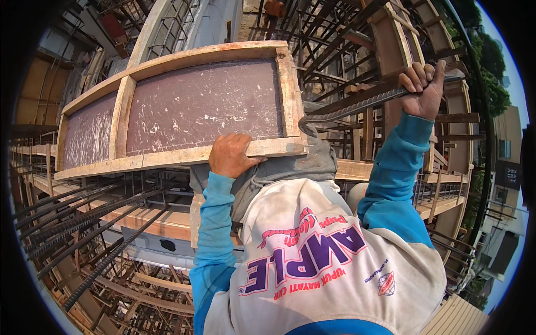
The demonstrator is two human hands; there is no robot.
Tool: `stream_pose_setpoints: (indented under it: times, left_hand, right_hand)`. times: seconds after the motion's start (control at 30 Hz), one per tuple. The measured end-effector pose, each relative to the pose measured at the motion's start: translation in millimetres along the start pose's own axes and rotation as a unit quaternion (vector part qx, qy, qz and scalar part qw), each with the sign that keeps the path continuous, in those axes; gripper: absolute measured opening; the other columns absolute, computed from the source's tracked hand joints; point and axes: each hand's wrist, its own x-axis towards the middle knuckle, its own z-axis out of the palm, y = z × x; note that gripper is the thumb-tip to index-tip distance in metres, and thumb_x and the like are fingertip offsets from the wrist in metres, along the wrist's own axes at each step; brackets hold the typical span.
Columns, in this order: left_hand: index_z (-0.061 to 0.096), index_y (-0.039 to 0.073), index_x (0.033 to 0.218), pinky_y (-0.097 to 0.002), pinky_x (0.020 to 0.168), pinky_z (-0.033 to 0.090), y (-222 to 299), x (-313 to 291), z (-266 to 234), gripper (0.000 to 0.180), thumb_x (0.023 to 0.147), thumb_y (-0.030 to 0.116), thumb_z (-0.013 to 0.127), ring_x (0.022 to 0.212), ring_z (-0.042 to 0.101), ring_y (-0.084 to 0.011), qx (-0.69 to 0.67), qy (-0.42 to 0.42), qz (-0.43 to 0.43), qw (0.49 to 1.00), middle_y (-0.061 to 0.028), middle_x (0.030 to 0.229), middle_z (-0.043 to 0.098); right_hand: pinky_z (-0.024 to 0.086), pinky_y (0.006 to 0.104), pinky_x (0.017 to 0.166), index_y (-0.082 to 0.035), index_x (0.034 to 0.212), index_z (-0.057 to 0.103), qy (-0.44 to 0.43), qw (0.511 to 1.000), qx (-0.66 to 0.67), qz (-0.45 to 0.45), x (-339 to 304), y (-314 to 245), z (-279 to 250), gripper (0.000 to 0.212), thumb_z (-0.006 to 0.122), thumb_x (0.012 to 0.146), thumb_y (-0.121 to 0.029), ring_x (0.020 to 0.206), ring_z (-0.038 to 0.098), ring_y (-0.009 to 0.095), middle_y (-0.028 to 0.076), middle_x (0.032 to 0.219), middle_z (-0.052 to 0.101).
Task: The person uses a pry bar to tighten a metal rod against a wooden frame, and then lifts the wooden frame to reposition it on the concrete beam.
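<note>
Spanning left to right, the framed panel (204, 103) lies beyond the left hand (230, 156), which is curled over its near edge; the right hand (422, 89), wrapped round a steel bar (357, 108), holds its hooked end just beside the panel's right end.

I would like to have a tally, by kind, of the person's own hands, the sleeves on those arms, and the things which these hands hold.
Bare hands: 2 (left hand, right hand)
Blue sleeves: 2
Wood-framed panel: 1, under the left hand
Ribbed metal bar: 1, in the right hand
Total: 6
</note>
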Motion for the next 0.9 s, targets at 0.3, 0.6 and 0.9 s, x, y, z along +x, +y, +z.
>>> stream_pose_setpoints:
  times: [0.3,0.6,0.9]
  left_hand:
    - [0.063,0.007,0.079,-0.0376,0.064,0.041,7.8,9.9,-2.1,0.050,0.055,0.046,0.083,0.072,0.058,-0.0261,0.035,-0.032,0.031,0.998,-0.0066,0.074,0.061]
    - [0.064,0.005,0.080,-0.0389,0.061,0.040,7.8,11.9,2.9,0.051,0.056,0.047,0.081,0.070,0.058,-0.0276,0.048,-0.054,0.039,0.997,-0.0085,0.074,0.060]
    - [0.065,0.006,0.083,-0.0391,0.060,0.040,10.4,10.2,4.9,0.054,0.057,0.050,0.080,0.070,0.058,-0.0273,0.058,-0.044,0.032,0.997,-0.0083,0.073,0.060]
  right_hand:
    - [0.024,0.0236,0.038,-0.017,0.064,0.033,0.283,0.954,0.099,-0.017,-41.1,48.5,-179.8,0.049,0.046,0.095,-0.052,0.041,0.024,0.009,-0.004,0.051,0.023]
    - [0.028,0.0240,0.039,-0.016,0.064,0.035,0.357,0.927,0.111,0.032,-50.0,74.0,-203.6,0.048,0.046,0.094,-0.051,0.041,0.029,0.009,-0.003,0.051,0.028]
    - [0.027,0.0238,0.042,-0.016,0.074,0.036,0.302,0.946,0.087,0.078,-34.1,67.0,-211.2,0.042,0.047,0.095,-0.051,0.045,0.028,0.008,-0.004,0.058,0.027]
